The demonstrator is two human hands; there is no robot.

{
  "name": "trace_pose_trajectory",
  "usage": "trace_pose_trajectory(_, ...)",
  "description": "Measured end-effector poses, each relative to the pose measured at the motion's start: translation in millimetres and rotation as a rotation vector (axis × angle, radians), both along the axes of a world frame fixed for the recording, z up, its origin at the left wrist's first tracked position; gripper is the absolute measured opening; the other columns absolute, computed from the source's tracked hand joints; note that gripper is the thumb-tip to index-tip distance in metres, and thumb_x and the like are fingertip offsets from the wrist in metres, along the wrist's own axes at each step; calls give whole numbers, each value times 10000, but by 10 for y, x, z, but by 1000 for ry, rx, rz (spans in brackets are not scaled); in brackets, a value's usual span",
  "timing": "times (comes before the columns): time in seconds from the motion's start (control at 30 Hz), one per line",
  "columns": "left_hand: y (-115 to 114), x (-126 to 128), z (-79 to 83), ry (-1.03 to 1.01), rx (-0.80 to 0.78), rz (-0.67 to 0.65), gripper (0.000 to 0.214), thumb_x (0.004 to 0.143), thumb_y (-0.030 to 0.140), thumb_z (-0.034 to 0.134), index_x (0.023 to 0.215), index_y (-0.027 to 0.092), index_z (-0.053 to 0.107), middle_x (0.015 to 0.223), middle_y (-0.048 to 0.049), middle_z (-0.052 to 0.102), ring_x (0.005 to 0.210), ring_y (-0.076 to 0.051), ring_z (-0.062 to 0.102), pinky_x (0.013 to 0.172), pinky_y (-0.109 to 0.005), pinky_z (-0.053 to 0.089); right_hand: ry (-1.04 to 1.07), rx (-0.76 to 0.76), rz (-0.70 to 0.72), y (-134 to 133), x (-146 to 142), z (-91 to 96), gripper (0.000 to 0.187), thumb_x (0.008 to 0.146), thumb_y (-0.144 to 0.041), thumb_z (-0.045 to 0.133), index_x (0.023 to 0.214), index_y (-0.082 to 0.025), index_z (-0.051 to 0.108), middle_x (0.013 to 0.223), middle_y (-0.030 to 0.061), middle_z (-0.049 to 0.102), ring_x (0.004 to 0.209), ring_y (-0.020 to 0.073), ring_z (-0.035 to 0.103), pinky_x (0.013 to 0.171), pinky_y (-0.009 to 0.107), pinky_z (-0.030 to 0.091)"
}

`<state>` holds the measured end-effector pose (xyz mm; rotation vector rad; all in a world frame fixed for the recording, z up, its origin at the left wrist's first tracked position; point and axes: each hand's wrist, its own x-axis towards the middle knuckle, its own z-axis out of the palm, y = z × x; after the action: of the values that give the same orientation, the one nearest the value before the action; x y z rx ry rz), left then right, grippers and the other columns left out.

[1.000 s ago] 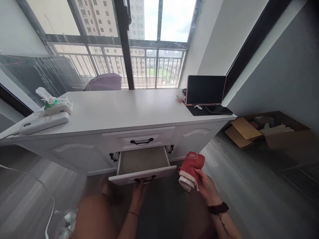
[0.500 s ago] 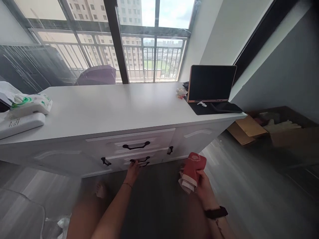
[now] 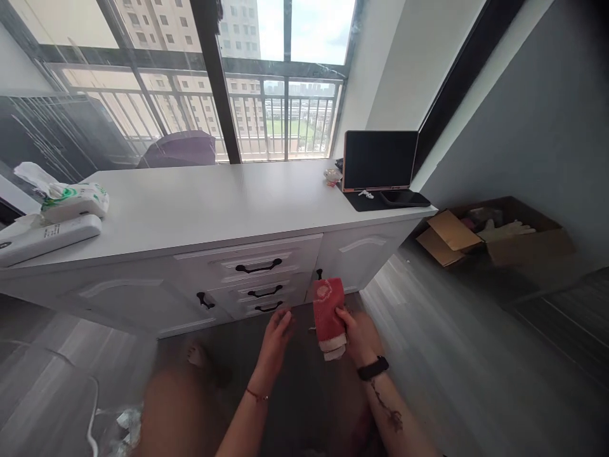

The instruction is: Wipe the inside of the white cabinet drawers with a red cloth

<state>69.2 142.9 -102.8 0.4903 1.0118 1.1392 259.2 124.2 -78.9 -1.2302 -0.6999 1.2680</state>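
My right hand (image 3: 358, 331) grips a folded red towel (image 3: 328, 311) with a pale pattern near its top and a whitish band low down. Layers of lighter cloth show at its bottom edge. To the left of it, my left hand (image 3: 278, 333) is empty, its fingers loosely bent and a little apart, just below the drawer fronts. The white cabinet (image 3: 200, 209) has a stack of drawers with black handles: a top handle (image 3: 259, 266), a middle handle (image 3: 265, 292) and a bottom handle (image 3: 269, 307). All these drawers look closed.
A tablet-like screen (image 3: 380, 160) stands on a dark mat at the cabinet's right end. At the left end lie a pack of wipes (image 3: 76, 200) and a white power strip (image 3: 52, 240). An open cardboard box (image 3: 528, 247) sits on the floor at right; a white cable (image 3: 94, 406) lies at lower left.
My left hand has come off the middle drawer handle and moved right and slightly down. My right hand has brought the red towel leftward, closer to the left hand. The view has shifted.
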Motion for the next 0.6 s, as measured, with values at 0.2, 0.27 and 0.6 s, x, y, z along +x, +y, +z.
trace_pose_trajectory(0.2,-956,-54,807,306,298,-18,371,780,392,719,1100,216,656,1103,-76,681,1012,-224,625,885,-322,482,229,111,171,-380,-607,163,487,665,-574,756,1020,-247,692,1032,45,726,869,222,670,778,347,542)
trace_pose_trajectory(0.27,-1095,-145,923,465,387,45,334,795,365,708,1086,213,644,1075,-67,666,1000,-219,614,887,-326,478,99,195,182,-515,-718,252,453,690,-533,761,1031,-244,687,1050,39,715,924,215,650,823,329,527)
trace_pose_trajectory(0.6,-1531,-361,1207,306,454,117,385,711,296,782,1080,220,703,1116,-71,698,1080,-252,637,961,-350,488,-332,508,155,-1035,-986,691,349,837,-331,676,1163,-270,567,1033,16,652,896,178,601,842,311,490)
